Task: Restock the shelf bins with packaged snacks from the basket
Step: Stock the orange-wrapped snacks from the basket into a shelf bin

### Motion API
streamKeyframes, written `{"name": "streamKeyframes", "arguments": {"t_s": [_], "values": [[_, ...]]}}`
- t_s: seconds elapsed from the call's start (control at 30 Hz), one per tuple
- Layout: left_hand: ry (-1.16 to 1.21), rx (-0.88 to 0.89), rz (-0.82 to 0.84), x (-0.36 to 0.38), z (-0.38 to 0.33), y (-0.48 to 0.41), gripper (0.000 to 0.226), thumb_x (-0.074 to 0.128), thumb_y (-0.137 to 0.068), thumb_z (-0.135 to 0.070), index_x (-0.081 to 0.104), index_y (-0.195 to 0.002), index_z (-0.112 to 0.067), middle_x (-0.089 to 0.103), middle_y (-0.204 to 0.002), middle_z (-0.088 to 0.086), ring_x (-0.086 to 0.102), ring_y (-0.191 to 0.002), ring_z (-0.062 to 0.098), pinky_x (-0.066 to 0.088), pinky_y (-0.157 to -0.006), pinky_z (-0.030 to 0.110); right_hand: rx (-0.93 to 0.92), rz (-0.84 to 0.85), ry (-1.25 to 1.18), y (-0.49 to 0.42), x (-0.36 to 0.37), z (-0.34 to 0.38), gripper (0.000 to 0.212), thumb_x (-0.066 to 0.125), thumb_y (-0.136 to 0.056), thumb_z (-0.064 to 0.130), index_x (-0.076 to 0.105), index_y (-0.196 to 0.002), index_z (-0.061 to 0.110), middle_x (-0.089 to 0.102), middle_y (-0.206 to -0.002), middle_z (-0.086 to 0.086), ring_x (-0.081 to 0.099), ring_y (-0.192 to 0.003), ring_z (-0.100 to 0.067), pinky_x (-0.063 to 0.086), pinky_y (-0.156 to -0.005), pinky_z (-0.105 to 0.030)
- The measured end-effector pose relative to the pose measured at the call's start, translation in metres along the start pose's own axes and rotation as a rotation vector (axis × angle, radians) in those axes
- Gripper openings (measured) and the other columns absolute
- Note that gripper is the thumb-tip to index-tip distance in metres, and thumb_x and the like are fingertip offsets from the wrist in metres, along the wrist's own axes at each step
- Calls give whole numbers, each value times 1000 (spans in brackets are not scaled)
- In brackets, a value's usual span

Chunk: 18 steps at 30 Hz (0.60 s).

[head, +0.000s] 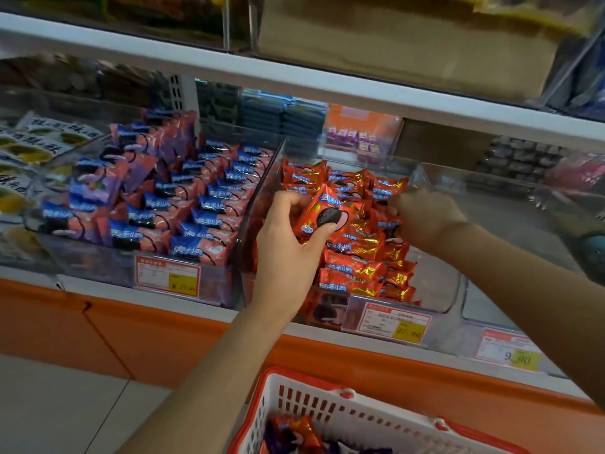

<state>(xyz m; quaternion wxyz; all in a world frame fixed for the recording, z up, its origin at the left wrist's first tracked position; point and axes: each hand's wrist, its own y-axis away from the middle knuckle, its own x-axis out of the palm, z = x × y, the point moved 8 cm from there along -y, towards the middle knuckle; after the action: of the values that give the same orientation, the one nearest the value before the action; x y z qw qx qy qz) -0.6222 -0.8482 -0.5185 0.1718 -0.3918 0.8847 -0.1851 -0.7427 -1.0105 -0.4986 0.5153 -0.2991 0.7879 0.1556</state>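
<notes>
The shelf (203, 309) runs across the scene and carries a row of clear plastic bins. The middle bin (438, 290) is partly filled. Red packets (357, 270) are stacked along its left side, and its right side shows bare plastic. The left bin (98, 263), just beside it, is packed with pink and purple packets. Near and below, the white-and-red basket (327, 399) holds a few more snacks (291, 430), so the restocking looks unfinished.

The packets seem light and puffed, in glossy foil that is likely slippery, with a round biscuit inside that would probably crack under a hard squeeze. They are best held across the flat faces or by a crimped end, with gentle pressure. The loose stack could slide toward the bare right side of the bin.

The left hand (288, 247) reaches up from the near side over the bin's front edge. It grips one packet (322, 213) above the stack, with the thumb across the lower front face and the fingers curled behind the left edge. The right hand (425, 217) comes in from the right with its back to the camera and its fingertips down among the packets at the right of the stack. It is blurred, so I cannot tell whether it holds a packet or only steadies the pile.
</notes>
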Motion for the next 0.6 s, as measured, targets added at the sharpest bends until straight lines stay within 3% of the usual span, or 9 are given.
{"name": "streamKeyframes", "arguments": {"t_s": [0.2, 0.4, 0.5, 0.6], "values": [[-27, -7, 3, 1, 2, 0, 37, 77, -78, -32, 50, -99, -21, 58, -94, -15, 55, -89, -7, 38, -71, 1, -63, -10, 115, -5, 3, 7, 25, 55, -94, 18, 56, -118, 16, 61, -115, -5, 60, -107, -23, 49, -81, -33], [-20, -20, 3, 2, 3, 0, 37, 77, -78, -32, 49, -100, -22, 58, -96, -16, 55, -89, -11, 39, -71, 0, -120, 0, 59, -4, 1, 10, 39, 49, -94, 45, 55, -118, 15, 62, -113, -5, 61, -104, -22, 49, -84, -33], [-8, -26, 2, 2, 3, 1, 37, 77, -77, -33, 49, -100, -23, 58, -96, -17, 55, -92, -11, 39, -70, 0, -95, -79, 112, -3, 0, 15, 46, 54, -94, 38, 41, -131, 15, 59, -118, -7, 60, -107, -26, 49, -84, -36], [-11, -31, 9, 3, 4, 1, 37, 77, -77, -35, 49, -101, -25, 59, -98, -17, 57, -93, -6, 42, -72, 3, -118, -109, 101, -5, -1, 25, 45, 57, -91, 15, 40, -133, 15, 54, -120, -9, 59, -104, -28, 51, -84, -39]]}}
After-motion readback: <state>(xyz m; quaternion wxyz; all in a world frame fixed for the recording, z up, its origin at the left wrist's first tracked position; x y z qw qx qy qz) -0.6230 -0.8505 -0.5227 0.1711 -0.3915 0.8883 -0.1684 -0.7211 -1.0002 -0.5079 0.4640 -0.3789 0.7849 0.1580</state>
